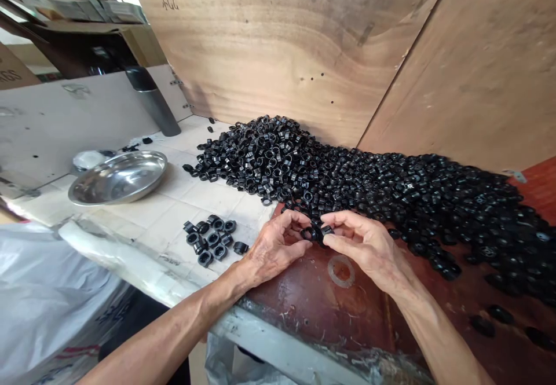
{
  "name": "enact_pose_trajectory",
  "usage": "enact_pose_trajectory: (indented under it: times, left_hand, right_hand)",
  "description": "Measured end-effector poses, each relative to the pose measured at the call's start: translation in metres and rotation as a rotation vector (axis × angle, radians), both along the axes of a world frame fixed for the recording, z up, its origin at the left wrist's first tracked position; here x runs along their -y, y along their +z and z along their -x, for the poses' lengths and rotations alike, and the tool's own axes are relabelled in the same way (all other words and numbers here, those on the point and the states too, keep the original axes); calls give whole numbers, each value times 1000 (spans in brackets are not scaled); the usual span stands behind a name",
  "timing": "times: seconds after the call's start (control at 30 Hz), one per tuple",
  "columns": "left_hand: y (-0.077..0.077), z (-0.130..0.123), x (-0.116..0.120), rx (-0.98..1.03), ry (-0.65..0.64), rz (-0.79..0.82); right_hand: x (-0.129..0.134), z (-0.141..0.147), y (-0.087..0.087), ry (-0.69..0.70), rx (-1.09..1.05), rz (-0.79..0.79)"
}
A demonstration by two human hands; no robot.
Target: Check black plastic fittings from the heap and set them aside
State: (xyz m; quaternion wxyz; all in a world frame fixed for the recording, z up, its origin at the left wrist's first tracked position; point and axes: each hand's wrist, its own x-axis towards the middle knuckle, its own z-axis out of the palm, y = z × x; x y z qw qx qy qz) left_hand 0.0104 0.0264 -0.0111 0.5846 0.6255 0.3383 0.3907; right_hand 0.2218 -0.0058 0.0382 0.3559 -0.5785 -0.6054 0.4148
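Near the middle of the table, my left hand (282,243) pinches a small black ring (308,234) between thumb and fingers. Just to its right, my right hand (362,243) holds a small black part (326,230) between thumb and fingertips. The two parts are close together; whether they touch is too small to tell. A large heap of black rings (269,153) rises behind my hands, and a spread of darker black parts (434,194) runs on to the right. Left of my left hand lies a small group of black rings (214,238).
A steel bowl (119,179) sits on the pale left part of the table, with a dark bottle (156,104) behind it. A flat clear ring (341,271) lies on the red-brown surface. Wooden boards (286,55) close off the back. A white bag (52,304) is at lower left.
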Motion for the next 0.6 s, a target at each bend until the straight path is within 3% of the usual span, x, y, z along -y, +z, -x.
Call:
enact_pose_trajectory:
  times: [0.2, 0.47, 0.6]
  left_hand:
    - [0, -1, 0, 25, 1, -13]
    - [3, 0, 2, 48, 5, -5]
    - [4, 0, 2, 36, 18, -47]
  right_hand:
    - [0, 5, -8, 30, -9, -76]
    - [2, 11, -8, 24, -25, -72]
    - [2, 12, -5, 70, 44, -158]
